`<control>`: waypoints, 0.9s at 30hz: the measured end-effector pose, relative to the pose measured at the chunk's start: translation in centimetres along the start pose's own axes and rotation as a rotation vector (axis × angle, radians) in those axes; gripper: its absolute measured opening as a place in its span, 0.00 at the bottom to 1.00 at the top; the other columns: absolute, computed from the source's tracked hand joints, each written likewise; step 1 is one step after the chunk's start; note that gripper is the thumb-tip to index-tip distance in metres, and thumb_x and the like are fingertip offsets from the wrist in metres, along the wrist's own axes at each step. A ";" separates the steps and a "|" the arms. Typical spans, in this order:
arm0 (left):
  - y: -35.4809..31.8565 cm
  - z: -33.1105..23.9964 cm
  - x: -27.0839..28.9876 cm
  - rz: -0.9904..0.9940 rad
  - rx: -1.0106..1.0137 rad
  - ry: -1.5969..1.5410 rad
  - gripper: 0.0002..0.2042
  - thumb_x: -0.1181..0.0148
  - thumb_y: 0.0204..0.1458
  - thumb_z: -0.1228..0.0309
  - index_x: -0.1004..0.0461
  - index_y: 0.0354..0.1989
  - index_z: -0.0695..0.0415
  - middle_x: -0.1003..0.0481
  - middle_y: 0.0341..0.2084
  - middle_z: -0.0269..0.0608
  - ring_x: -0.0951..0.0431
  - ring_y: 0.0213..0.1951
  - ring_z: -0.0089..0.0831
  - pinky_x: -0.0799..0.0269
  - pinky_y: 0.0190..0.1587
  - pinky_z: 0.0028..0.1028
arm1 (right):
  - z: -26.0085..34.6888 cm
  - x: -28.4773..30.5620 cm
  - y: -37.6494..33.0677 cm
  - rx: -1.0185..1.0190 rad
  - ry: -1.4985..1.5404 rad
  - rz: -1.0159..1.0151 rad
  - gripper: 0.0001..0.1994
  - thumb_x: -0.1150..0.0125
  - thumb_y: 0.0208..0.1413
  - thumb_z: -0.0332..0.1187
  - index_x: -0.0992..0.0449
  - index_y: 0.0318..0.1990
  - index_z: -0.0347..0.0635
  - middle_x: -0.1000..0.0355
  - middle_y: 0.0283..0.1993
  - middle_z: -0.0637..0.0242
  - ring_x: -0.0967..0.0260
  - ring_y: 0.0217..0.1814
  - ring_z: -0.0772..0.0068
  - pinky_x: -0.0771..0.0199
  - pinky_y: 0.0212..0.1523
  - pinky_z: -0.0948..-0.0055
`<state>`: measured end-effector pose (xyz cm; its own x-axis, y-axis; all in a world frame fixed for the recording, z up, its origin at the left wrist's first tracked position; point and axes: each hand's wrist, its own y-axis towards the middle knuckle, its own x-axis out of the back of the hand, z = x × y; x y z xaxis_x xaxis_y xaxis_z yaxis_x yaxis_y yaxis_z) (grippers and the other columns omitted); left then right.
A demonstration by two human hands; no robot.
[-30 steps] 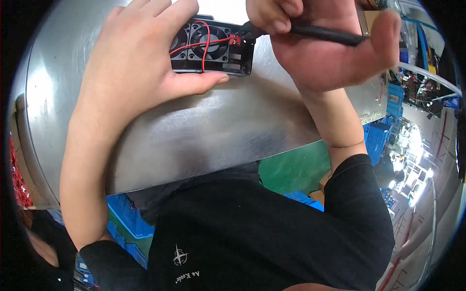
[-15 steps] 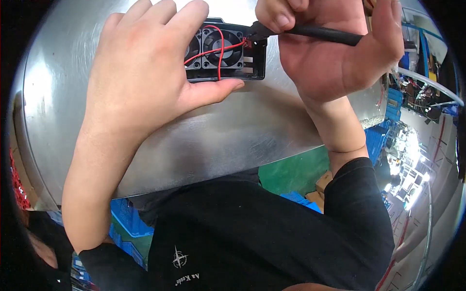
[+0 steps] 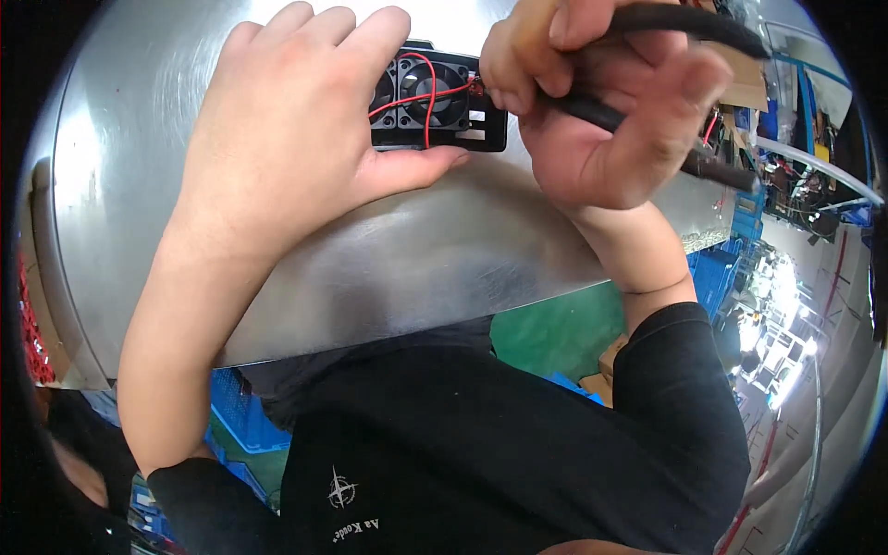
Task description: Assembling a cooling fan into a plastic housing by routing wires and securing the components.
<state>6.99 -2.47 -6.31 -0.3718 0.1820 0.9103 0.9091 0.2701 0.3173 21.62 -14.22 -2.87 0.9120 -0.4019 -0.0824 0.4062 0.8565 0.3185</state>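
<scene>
My left hand (image 3: pixel 287 111) is closed around the left part of a black plastic housing (image 3: pixel 495 141) on the metal table, its thumb along the near edge. Inside sit two small black fans, one of them (image 3: pixel 435 97) in plain sight and the other partly under my fingers. A red wire (image 3: pixel 432 111) loops across the fans, and another runs to the housing's right end. My right hand (image 3: pixel 601 102), at that end, grips black-handled pliers (image 3: pixel 689 20) with the two handles spread apart. Fingers hide the pliers' jaws.
The metal tabletop (image 3: pixel 416 268) ends in a curved front edge close to my body. Blue plastic crates (image 3: pixel 242 412) stand below on the green floor (image 3: pixel 555 338). Cardboard (image 3: pixel 606 365) lies near my right elbow. A person's arm (image 3: pixel 81 472) shows at the lower left.
The pliers have turned in my right hand, and their handles now stand apart. Fingers cover the jaws that showed at the housing's right end. The housing and left hand sit slightly further right.
</scene>
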 end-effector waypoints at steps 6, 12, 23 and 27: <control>0.6 -0.4 0.0 -0.032 -0.008 -0.024 0.34 0.27 0.41 0.42 0.26 0.46 0.58 0.24 0.34 0.47 0.25 0.40 0.47 0.31 0.44 0.44 | -6.1 4.5 4.4 0.402 0.825 0.551 0.35 0.51 0.62 0.69 0.36 0.48 0.38 0.39 0.31 0.65 0.39 0.30 0.71 0.32 0.36 0.70; 0.2 0.1 0.0 -0.035 -0.006 -0.019 0.34 0.28 0.42 0.42 0.26 0.46 0.59 0.24 0.34 0.49 0.25 0.40 0.48 0.31 0.45 0.44 | -2.9 3.0 2.3 0.066 0.361 0.177 0.36 0.53 0.62 0.70 0.35 0.49 0.39 0.38 0.31 0.65 0.38 0.31 0.70 0.32 0.38 0.69; 0.1 0.7 0.7 0.023 0.003 -0.024 0.33 0.26 0.41 0.44 0.26 0.47 0.58 0.24 0.36 0.49 0.25 0.41 0.48 0.31 0.46 0.44 | -1.6 1.8 2.0 -0.079 -0.051 0.081 0.37 0.59 0.64 0.74 0.34 0.41 0.42 0.39 0.24 0.67 0.41 0.23 0.74 0.33 0.27 0.73; 0.1 2.8 0.9 0.009 -0.154 -0.139 0.34 0.24 0.37 0.46 0.26 0.47 0.58 0.25 0.37 0.48 0.26 0.42 0.49 0.32 0.49 0.42 | -3.3 2.3 3.2 0.106 0.940 0.496 0.42 0.61 0.60 0.79 0.35 0.45 0.40 0.40 0.26 0.66 0.42 0.22 0.73 0.36 0.27 0.73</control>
<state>6.20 0.37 -6.21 -0.3760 0.3151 0.8714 0.9266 0.1224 0.3556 25.19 -11.27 -5.17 0.6705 0.4339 -0.6018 0.0119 0.8047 0.5935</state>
